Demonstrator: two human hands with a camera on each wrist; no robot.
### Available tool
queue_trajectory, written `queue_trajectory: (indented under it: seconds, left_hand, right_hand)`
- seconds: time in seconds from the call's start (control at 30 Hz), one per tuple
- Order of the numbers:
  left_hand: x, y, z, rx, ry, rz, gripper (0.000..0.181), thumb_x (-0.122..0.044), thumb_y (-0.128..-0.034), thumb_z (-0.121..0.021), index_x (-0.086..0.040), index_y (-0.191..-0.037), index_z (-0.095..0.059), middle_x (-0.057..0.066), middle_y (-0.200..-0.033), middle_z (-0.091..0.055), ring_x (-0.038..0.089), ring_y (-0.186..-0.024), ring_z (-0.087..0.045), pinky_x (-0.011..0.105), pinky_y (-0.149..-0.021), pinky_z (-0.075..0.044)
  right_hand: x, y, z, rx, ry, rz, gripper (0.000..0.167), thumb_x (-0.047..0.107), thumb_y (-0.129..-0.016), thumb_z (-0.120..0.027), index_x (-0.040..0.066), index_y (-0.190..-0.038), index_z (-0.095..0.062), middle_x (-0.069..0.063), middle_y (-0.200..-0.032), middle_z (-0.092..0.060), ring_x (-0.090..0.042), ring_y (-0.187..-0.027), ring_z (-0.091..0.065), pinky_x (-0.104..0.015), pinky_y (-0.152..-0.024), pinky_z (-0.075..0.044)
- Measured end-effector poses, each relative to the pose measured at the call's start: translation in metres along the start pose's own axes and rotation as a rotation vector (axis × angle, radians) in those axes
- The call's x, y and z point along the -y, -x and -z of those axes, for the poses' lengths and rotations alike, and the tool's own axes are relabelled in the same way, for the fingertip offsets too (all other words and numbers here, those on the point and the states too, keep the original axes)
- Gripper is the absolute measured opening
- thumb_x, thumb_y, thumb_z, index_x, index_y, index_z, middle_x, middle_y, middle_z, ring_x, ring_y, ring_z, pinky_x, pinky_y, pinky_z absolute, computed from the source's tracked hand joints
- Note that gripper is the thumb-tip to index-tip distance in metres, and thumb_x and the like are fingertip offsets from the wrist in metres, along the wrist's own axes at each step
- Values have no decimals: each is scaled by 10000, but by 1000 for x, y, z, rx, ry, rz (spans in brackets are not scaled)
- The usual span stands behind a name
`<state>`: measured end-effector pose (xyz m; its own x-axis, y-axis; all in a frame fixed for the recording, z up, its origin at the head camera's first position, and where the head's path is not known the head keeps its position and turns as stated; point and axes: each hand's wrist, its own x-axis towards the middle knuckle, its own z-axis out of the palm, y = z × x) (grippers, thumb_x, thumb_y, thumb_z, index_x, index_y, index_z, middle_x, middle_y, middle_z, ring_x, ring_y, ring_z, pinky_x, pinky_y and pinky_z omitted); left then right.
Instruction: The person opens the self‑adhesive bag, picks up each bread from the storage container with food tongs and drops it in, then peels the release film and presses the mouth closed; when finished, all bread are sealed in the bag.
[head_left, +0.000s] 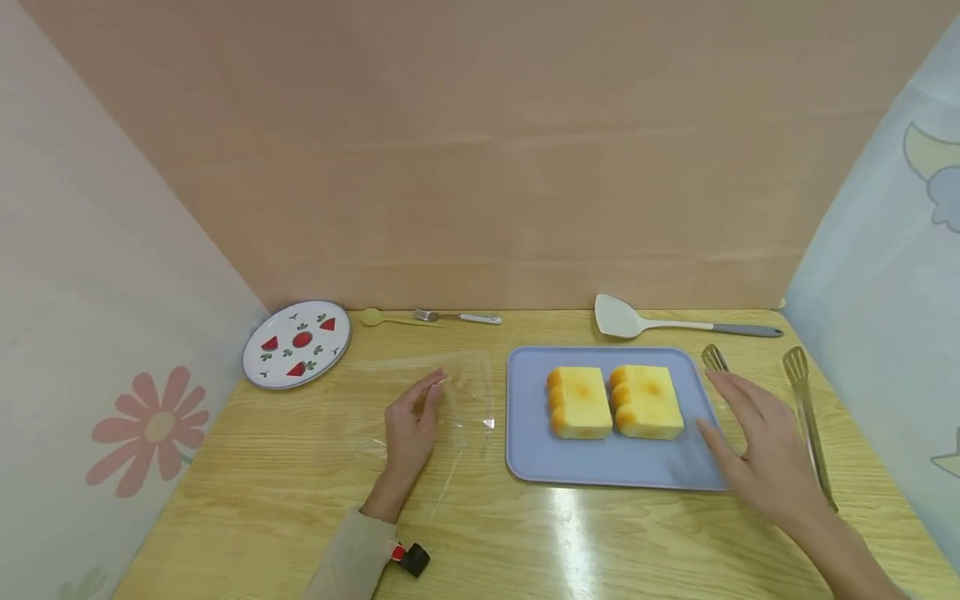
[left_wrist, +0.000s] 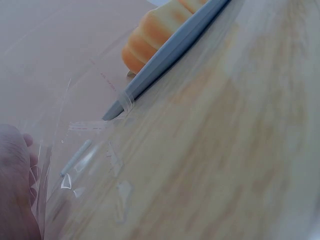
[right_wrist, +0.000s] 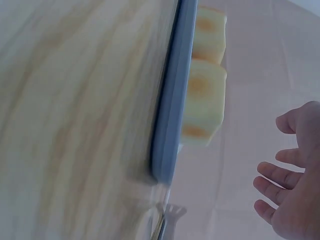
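My left hand (head_left: 410, 429) pinches a clear plastic bag (head_left: 468, 400) between thumb and fingers. In the left wrist view the see-through bag (left_wrist: 82, 170) spreads beside the hand (left_wrist: 15, 185). To the right is a blue tray (head_left: 600, 467) bearing two yellow bread slices with browned, rounded edges, a left slice (head_left: 583, 404) and a right slice (head_left: 648, 404). My right hand (head_left: 772, 450) hovers by the tray's right end, its fingers spread and holding nothing. In the right wrist view this hand (right_wrist: 295, 175) is apart from the bread (right_wrist: 205, 95).
A plate with watermelon pictures (head_left: 283, 354) lies at the back left. Along the back are a yellow spoon (head_left: 372, 317), a fork (head_left: 457, 317) and a white spatula (head_left: 622, 321). A slotted metal turner (head_left: 806, 400) lies far right; another slotted utensil (head_left: 714, 358) is partly behind my right hand.
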<state>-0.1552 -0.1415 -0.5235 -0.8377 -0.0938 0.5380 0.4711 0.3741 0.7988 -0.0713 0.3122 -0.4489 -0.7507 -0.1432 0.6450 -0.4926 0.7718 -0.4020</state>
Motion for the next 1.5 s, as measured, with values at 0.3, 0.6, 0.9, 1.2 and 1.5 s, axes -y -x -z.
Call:
queue_trajectory:
  seconds: [0.3,0.6,0.9,1.2,1.5]
  left_hand:
    - [3,-2,0,-12,6,-12,185,-44,-1096,-691,38,-1218,-804,176,-1315,-783,394,-1253,-745,161,-1104,-503]
    - [2,-2,0,-12,17,-18,181,-30,-1093,-692,36,-1217,-806,179,-1312,-784,404,-1247,-744,155,-1079,-516]
    - [3,-6,0,-16,-13,-53,177,-11,-1091,-686,52,-1211,-799,194,-1298,-784,416,-1228,-753,159,-1100,-503]
    - [2,-3,-1,-13,-10,-63,167,-7,-1085,-693,57,-1196,-800,203,-1292,-783,428,-1218,-755,158,-1099,-501]
    - [2,1,-1,-9,2,-40,167,-3,-1085,-691,55,-1196,-802,207,-1307,-776,434,-1223,-750,156,-1094,-503]
  right_hand:
    - [-31,9,18,-12,-9,-207,650,19,-1019,-732,34,-1633,-520,-339,-1488,-606,-597,-1373,-517,-604,-1283,-299]
    - [-58,17,28,51,89,-431,804,195,-1025,-775,-18,-1690,-376,-498,-1513,-419,-755,-1384,-333,-892,-1102,-257]
    - [-78,28,31,190,199,-650,1106,465,-914,-899,-144,-1572,-252,-631,-1385,-256,-791,-1316,-249,-832,-960,-288]
    - [-90,40,31,250,251,-622,737,444,-994,-818,-134,-1171,-397,-476,-1071,-459,-667,-961,-479,-664,-652,-419]
    - [-86,38,34,291,292,-633,810,420,-1038,-776,-254,-1328,-434,-533,-1185,-454,-714,-1017,-501,-730,-676,-453]
